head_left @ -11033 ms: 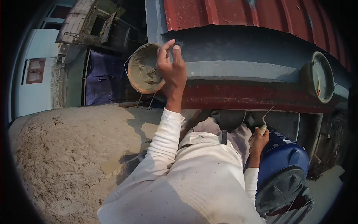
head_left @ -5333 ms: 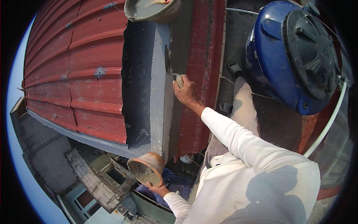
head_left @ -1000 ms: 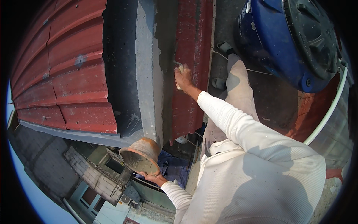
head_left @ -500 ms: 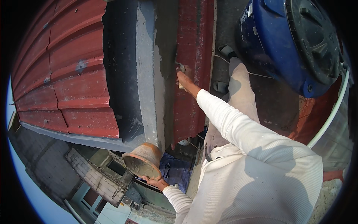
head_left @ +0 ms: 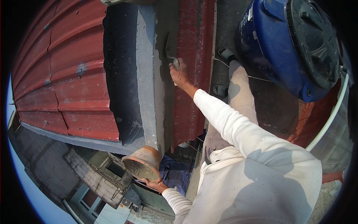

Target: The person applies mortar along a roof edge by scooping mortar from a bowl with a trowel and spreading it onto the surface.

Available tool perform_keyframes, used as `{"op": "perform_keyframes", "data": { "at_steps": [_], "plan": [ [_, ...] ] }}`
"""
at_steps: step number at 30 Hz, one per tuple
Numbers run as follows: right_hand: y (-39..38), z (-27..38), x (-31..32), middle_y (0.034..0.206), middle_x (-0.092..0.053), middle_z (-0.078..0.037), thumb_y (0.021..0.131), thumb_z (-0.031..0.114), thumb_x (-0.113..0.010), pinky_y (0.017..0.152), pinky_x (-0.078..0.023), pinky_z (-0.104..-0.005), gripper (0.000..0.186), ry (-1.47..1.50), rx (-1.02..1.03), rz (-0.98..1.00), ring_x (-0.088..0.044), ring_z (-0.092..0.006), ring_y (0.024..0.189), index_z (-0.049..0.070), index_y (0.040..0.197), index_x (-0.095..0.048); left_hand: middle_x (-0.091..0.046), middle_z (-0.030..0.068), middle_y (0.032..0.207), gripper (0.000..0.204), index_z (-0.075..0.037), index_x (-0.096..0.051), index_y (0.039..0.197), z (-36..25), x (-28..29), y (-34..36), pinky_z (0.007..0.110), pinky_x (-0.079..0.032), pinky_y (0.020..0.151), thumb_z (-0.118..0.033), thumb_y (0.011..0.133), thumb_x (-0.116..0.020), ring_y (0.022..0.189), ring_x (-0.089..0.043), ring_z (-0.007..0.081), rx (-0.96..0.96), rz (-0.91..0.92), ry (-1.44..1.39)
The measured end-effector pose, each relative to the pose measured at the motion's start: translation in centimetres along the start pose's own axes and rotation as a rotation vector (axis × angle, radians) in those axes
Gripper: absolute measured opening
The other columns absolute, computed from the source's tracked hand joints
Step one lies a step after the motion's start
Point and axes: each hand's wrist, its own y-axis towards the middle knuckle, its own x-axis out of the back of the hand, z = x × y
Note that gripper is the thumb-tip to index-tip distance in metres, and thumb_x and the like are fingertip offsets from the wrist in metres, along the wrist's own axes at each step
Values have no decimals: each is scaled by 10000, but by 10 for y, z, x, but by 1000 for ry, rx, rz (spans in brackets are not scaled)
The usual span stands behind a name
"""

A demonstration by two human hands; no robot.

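Note:
My right hand [head_left: 180,75] is closed around the handle of a trowel [head_left: 167,45]. The trowel's narrow blade lies along the dark grey, wet-looking mortar face [head_left: 164,22] of a low wall. Pale, rough render [head_left: 147,93] covers the strip beside that face. Lower down, my left hand [head_left: 156,185] grips the rim of an orange-brown bucket [head_left: 149,156]. The bucket is tilted with its mouth toward me, and grey mortar [head_left: 140,170] coats its inside. It sits against the wall's near end; whether it rests there, I cannot tell.
Red corrugated roofing [head_left: 74,74] spreads at left, and a red metal strip [head_left: 190,93] runs beside the wall. A big blue tank [head_left: 272,48] with a black lid stands at upper right, near a pale hose [head_left: 330,115]. Buildings [head_left: 93,175] lie far below the edge.
My right hand has moved slightly left and up, bringing the trowel from the red strip's edge onto the mortar face. A rounded object now shows at the top edge. The bucket has barely moved.

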Motion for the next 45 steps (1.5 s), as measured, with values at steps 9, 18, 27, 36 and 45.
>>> {"op": "perform_keyframes", "data": {
  "at_steps": [9, 18, 27, 36, 45],
  "plan": [
    [-33, 5, 2, 852, -674, -192, 970, 186, -701, 735, -553, -446, 276, 15, 255, -45, -694, -287, 777, -23, 1133, -624, -564, 133, 1512, 567, -145, -452, 1591, -8, -16, -24, 518, -517, 1091, -358, 1080, -577, 1328, -596, 346, -105, 27, 59],
    [-32, 47, 4, 944, -707, -221, 948, 177, -704, 802, -554, -449, 288, 36, 312, 47, -728, -376, 886, -25, 1137, -624, -605, 123, 1453, 581, -168, -480, 1565, -14, -14, -32, 511, -592, 958, -420, 1057, -609, 1250, -643, 340, 74, -74, -49],
    [43, 12, 15, 808, -657, -81, 984, 213, -702, 509, -540, -347, 289, 9, -114, 19, -661, -185, 642, -7, 1162, -640, -613, 145, 1466, 546, -102, -492, 1550, -1, 3, -9, 515, -559, 1044, -368, 1081, -575, 1293, -633, 357, 6, 37, -57],
    [-88, 73, 86, 902, -675, -62, 1003, 218, -687, 769, -526, -336, 308, -255, 232, 413, -625, -154, 823, 21, 1241, -680, -609, 198, 1480, 562, -9, -500, 1525, -5, -19, -26, 568, -497, 1125, -338, 1083, -608, 1310, -615, 418, 25, 2, -191],
    [-205, 216, 26, 969, -755, -208, 968, 161, -702, 785, -563, -389, 258, -725, 585, 1368, -730, -280, 835, -16, 1157, -705, -657, 142, 1413, 542, -54, -513, 1538, -11, -48, -34, 474, -565, 1039, -288, 1070, -654, 1263, -663, 318, -161, 13, -332]
  ]
}}
